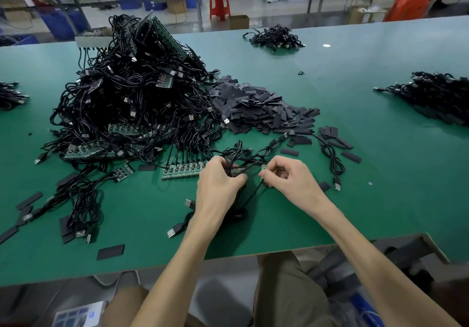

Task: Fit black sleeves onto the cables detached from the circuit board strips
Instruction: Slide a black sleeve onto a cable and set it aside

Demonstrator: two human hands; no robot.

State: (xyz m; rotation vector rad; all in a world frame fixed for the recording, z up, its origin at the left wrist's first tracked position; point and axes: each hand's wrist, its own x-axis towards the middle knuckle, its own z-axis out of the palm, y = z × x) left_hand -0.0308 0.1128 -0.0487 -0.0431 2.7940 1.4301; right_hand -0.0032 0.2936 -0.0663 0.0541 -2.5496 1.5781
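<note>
Hands together: left hand (220, 178) grips board strip (185, 170), right hand (288, 177) pinches cable (253, 192).

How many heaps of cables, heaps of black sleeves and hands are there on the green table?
Heaps of cables: 4 (big, far, right, left edge)
Heaps of black sleeves: 1
Hands: 2 (left hand, right hand)
Total: 7

The tabletop (355, 128) wore a smooth green mat with a soft sheen; the cables (132, 93) looked glossy black plastic with bright metal plugs, the sleeves (258, 108) matt dark grey, the stool (219, 5) shiny red plastic
</note>
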